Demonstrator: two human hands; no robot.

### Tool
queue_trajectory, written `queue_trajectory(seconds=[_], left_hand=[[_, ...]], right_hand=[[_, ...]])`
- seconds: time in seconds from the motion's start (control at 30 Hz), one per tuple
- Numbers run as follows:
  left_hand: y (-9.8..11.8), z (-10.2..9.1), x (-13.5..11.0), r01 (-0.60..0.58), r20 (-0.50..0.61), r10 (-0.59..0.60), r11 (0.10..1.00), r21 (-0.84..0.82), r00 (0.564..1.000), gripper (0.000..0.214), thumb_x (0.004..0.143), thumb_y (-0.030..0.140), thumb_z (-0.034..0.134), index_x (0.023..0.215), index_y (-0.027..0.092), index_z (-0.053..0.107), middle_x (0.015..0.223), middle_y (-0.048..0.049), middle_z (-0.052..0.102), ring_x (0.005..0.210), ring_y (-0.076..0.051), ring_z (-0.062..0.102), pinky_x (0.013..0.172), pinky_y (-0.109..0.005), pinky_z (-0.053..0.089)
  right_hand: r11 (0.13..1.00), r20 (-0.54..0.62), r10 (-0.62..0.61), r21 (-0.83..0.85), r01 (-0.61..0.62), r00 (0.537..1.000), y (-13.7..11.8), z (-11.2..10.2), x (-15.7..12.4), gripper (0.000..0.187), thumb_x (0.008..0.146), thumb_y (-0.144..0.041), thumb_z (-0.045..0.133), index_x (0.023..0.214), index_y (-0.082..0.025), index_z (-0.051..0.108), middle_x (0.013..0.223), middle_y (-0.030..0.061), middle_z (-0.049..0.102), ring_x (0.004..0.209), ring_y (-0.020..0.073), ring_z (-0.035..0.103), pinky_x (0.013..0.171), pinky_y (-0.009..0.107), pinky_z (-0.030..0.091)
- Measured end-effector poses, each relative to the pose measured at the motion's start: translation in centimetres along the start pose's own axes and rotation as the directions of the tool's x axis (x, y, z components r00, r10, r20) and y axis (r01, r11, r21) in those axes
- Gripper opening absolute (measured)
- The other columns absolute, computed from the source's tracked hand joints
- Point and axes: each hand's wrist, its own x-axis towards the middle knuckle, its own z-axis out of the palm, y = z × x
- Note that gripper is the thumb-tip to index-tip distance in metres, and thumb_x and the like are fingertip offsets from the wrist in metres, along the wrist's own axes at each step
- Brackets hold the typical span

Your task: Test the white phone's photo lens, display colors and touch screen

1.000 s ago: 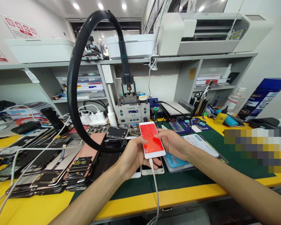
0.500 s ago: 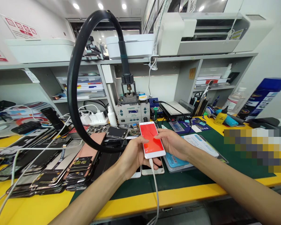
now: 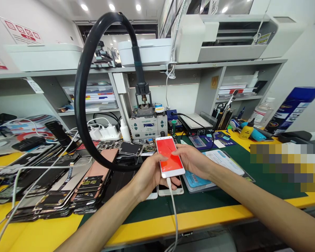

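Note:
A white smartphone with a bright red screen is held tilted up above the bench. My left hand wraps round its left side, thumb on the screen and fingers behind it. My right hand grips the right edge, with its thumb over the glass. A white charging cable is plugged into the phone's bottom end and hangs past the bench's front edge. Beneath the hands lies another phone, partly hidden by my left fingers. A blue packet lies below my right wrist.
Stacks of phone parts crowd the left side. A thick black hose arches up from a soldering station at the back. A green mat covers the yellow bench. Bottles, including a yellow one, stand at the right.
Both hands keep the same hold on the phone, and its screen stays red. The whole view has shifted very slightly.

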Motion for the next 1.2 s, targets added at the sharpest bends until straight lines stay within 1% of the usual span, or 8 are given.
queue_trajectory(seconds=[0.13, 0.33, 0.43, 0.63, 0.83, 0.97, 1.1, 1.2], left_hand=[[-0.13, -0.13, 0.02, -0.01, 0.007, 0.01, 1.0, 0.022, 1.0, 0.049, 0.085, 0.028, 0.045, 0.129, 0.008, 0.038, 0.08, -0.0151, 0.069, 0.061, -0.027, 0.069, 0.056, -0.037, 0.056], [-0.2, -0.07, -0.02, -0.037, -0.002, 0.037, 0.997, 0.074, 0.999, 0.048, 0.083, 0.023, 0.049, 0.129, 0.012, 0.037, 0.08, -0.0131, 0.07, 0.06, -0.026, 0.07, 0.056, -0.038, 0.057], [-0.22, -0.07, 0.03, -0.026, -0.015, 0.027, 0.998, 0.057, 1.0, 0.045, 0.082, 0.021, 0.046, 0.125, 0.011, 0.038, 0.079, -0.0135, 0.069, 0.059, -0.027, 0.069, 0.054, -0.038, 0.056], [0.01, 0.01, 0.03, 0.011, -0.005, -0.011, 1.0, -0.01, 1.0, 0.036, 0.081, 0.026, 0.041, 0.11, 0.006, 0.049, 0.078, -0.0176, 0.069, 0.059, -0.028, 0.069, 0.055, -0.038, 0.056], [0.04, -0.01, -0.09, 0.008, -0.008, -0.008, 1.0, 0.018, 1.0, 0.048, 0.081, 0.022, 0.043, 0.127, 0.008, 0.038, 0.081, -0.015, 0.069, 0.06, -0.027, 0.069, 0.055, -0.037, 0.056], [-0.13, -0.17, 0.0, -0.02, -0.002, 0.02, 0.999, 0.039, 1.0, 0.049, 0.082, 0.022, 0.047, 0.129, 0.011, 0.034, 0.083, -0.014, 0.07, 0.06, -0.027, 0.069, 0.055, -0.037, 0.056], [-0.14, -0.12, -0.07, -0.021, -0.005, 0.021, 0.999, 0.039, 1.0, 0.046, 0.084, 0.022, 0.048, 0.127, 0.012, 0.035, 0.085, -0.0135, 0.069, 0.06, -0.026, 0.069, 0.054, -0.036, 0.056], [-0.1, 0.0, -0.13, -0.019, -0.005, 0.02, 0.998, 0.057, 1.0, 0.046, 0.085, 0.023, 0.05, 0.128, 0.013, 0.037, 0.085, -0.0132, 0.07, 0.061, -0.025, 0.07, 0.055, -0.036, 0.056]], right_hand=[[0.999, -0.004, -0.007, -0.048, 0.007, 1.0, 0.02, 0.07, -0.08, 0.018, 0.078, -0.014, 0.061, 0.096, -0.014, 0.064, 0.084, 0.0081, 0.073, 0.068, 0.0174, 0.066, 0.058, 0.025, 0.05], [0.999, 0.006, 0.001, -0.047, -0.001, 1.0, -0.08, 0.1, -0.13, 0.014, 0.082, -0.015, 0.058, 0.095, -0.014, 0.063, 0.08, 0.0075, 0.072, 0.065, 0.0168, 0.066, 0.056, 0.024, 0.049], [0.999, 0.007, -0.001, -0.039, 0.002, 1.0, 0.01, -0.01, -0.04, 0.017, 0.081, -0.015, 0.059, 0.098, -0.014, 0.063, 0.084, 0.0086, 0.073, 0.068, 0.0176, 0.067, 0.057, 0.024, 0.05], [1.0, -0.014, 0.005, -0.027, -0.006, 1.0, 0.11, -0.09, 0.04, 0.024, 0.08, -0.015, 0.06, 0.105, -0.013, 0.062, 0.092, 0.0102, 0.075, 0.073, 0.0184, 0.07, 0.06, 0.025, 0.052], [0.999, -0.036, 0.047, 0.022, -0.046, 0.998, -0.23, 0.26, -0.14, 0.029, 0.084, -0.014, 0.056, 0.113, -0.012, 0.06, 0.104, 0.0137, 0.074, 0.082, 0.0206, 0.072, 0.063, 0.026, 0.056], [0.999, -0.011, 0.033, 0.034, -0.033, 0.999, -0.12, 0.15, 0.0, 0.036, 0.084, -0.01, 0.051, 0.119, -0.011, 0.059, 0.111, 0.015, 0.072, 0.088, 0.023, 0.072, 0.066, 0.029, 0.058], [0.998, -0.042, 0.044, -0.054, -0.046, 0.998, -0.18, 0.19, -0.1, 0.044, 0.083, -0.01, 0.059, 0.126, -0.013, 0.055, 0.115, 0.0141, 0.071, 0.087, 0.0224, 0.072, 0.066, 0.029, 0.058], [0.992, -0.061, 0.049, -0.112, -0.055, 0.997, -0.38, 0.38, -0.32, 0.045, 0.083, -0.016, 0.066, 0.127, -0.014, 0.055, 0.11, 0.0137, 0.072, 0.082, 0.0201, 0.072, 0.063, 0.026, 0.057]])
